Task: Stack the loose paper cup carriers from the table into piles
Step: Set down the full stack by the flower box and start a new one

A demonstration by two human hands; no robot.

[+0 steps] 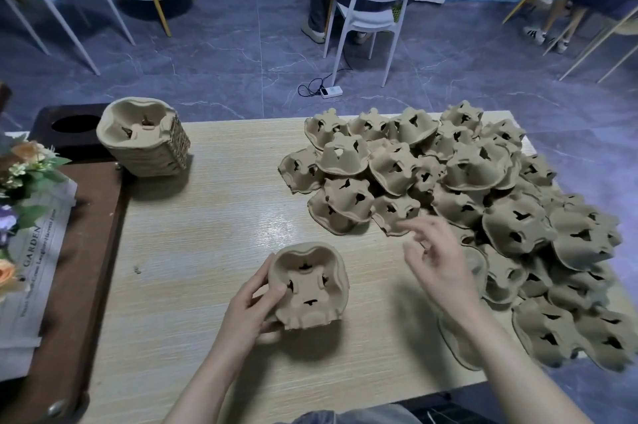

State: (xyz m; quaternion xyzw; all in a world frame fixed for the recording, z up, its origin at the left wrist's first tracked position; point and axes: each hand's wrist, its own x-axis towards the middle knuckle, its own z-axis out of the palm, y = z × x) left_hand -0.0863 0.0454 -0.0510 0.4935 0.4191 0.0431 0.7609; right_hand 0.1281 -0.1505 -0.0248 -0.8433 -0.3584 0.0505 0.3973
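left hand [250, 311] grips a small stack of nested cup carriers [309, 287], cup side up, thumb over the left rim and fingers curled under its near-left edge; stack sits at the near-centre of the light wood table [193, 244], can't tell if it rests on the top or is lifted a bit. right hand [436, 259] hovers just right of that stack, holds nothing, fingers spread and loosely bent, blurred, tips pointing toward the loose heap. heap of loose carriers [462, 195] covers the right side of the table from far edge to near edge, most lying upside down, overlapping each other. finished pile of carriers [143, 138] stands at the far-left of the table, tall, leaning a little, well apart from both hands. left of the table a dark brown tray-like surface [103, 202] with a round hole, and a bouquet of flowers [20, 168] in printed paper wrap. on the floor beyond: white plastic chair [374, 5] with a seated person, white power strip [331, 91] with black cable.
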